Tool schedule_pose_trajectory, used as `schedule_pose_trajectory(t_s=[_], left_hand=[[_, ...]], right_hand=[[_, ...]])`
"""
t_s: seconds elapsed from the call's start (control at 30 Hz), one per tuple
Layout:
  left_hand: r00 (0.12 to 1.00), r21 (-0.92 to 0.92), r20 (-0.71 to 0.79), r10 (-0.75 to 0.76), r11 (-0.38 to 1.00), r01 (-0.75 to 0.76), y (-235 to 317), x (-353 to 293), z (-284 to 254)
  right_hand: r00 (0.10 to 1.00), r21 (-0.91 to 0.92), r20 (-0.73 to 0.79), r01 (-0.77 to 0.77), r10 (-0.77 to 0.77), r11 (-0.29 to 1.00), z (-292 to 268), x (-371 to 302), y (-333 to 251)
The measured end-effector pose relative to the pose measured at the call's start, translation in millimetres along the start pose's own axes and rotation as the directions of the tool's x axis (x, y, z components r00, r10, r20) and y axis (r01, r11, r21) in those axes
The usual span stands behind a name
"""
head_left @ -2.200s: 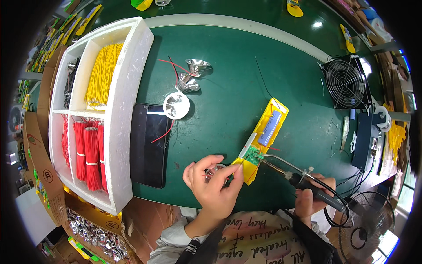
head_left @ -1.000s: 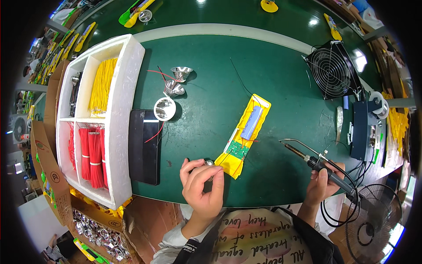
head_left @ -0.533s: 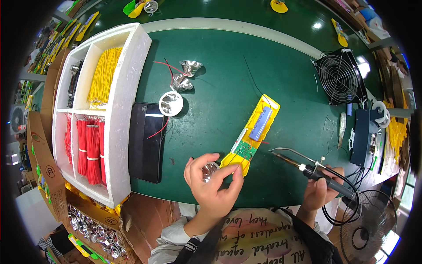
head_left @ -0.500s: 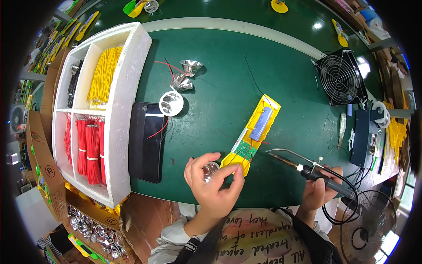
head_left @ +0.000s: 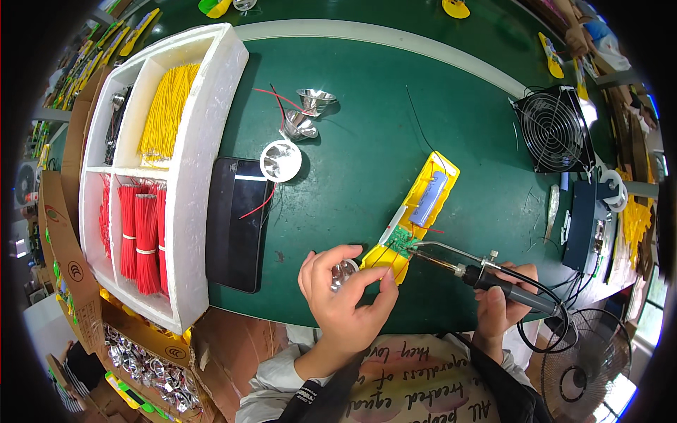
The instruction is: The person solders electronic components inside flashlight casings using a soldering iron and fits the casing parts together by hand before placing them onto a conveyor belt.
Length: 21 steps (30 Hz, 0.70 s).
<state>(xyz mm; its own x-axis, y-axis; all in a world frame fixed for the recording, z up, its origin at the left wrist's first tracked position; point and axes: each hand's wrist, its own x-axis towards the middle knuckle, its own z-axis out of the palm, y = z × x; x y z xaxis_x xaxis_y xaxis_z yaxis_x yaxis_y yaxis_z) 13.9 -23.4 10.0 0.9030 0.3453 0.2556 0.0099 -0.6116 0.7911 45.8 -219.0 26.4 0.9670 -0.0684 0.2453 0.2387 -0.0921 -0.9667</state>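
My left hand (head_left: 347,299) is closed round the near end of a yellow flashlight housing (head_left: 446,166), thumb and forefinger pressed together over it. A silver reflector (head_left: 343,273) shows between its fingers. In the housing lie a blue cylindrical battery (head_left: 428,200) and a small green circuit board (head_left: 403,242) with thin wires; a black wire stretches past its far end. My right hand (head_left: 498,310) grips a black soldering iron (head_left: 511,292) with a thin metal feed tube (head_left: 451,249) alongside. Both tips reach the board's right edge; whether they touch it I cannot tell.
Left, a white foam box (head_left: 229,92) holds yellow, red and black wires. Beside it lie a black phone (head_left: 236,233) and three wired reflectors (head_left: 281,161). Right are a square black fan (head_left: 553,130), a dark soldering station (head_left: 582,218) and a round fan (head_left: 585,366) below the table edge.
My right hand has brought the soldering iron leftward, so its tip and feed tube now meet the board's edge in view. My left hand keeps its hold on the housing.
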Motion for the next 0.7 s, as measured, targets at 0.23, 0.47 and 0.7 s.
schedule_pose_trajectory(t_s=[0.23, 0.47, 0.7], left_hand=[[1.000, 0.006, -0.014, 0.009, 1.000, -0.008, -1.1, 0.1, 1.8], [1.000, 0.014, -0.010, 0.012, 1.000, -0.012, -1.5, 0.0, 1.8], [1.000, 0.039, -0.010, 0.027, 0.999, -0.026, -1.0, 0.1, 1.1]], right_hand=[[0.999, -0.017, 0.043, 0.003, -0.002, 1.000, 2.8, 1.5, -0.9], [0.999, -0.028, 0.049, 0.003, -0.002, 1.000, 3.6, 1.6, -0.9], [0.999, -0.042, 0.043, 0.001, 0.001, 0.999, 1.9, 0.1, -0.5]])
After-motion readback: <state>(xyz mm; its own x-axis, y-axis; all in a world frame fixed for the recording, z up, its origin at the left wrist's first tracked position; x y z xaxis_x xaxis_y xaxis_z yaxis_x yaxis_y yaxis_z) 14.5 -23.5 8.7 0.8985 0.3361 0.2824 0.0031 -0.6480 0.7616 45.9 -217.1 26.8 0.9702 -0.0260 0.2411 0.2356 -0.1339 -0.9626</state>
